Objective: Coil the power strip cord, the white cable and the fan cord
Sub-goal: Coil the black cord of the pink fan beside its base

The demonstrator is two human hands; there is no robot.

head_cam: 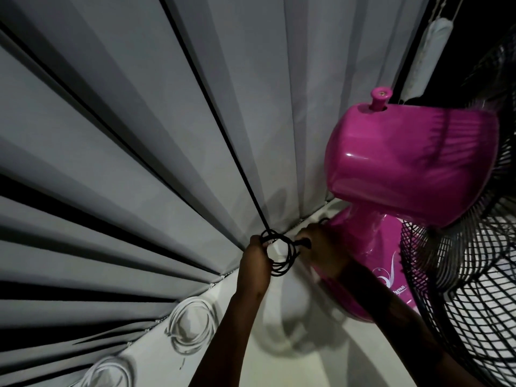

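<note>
From my feed: two bare forearms come in from the bottom edge, no sleeves on either as far as the frame shows. No watch, band or glove on the left hand [255,258] or its wrist. Right hand [321,248] is mostly in shadow, no rings or bands that I can make out, though it's too dark to be sure. Right forearm is in deep shadow, some faint mottling on it near the lower right, can't tell if it's marking or just light.
</note>
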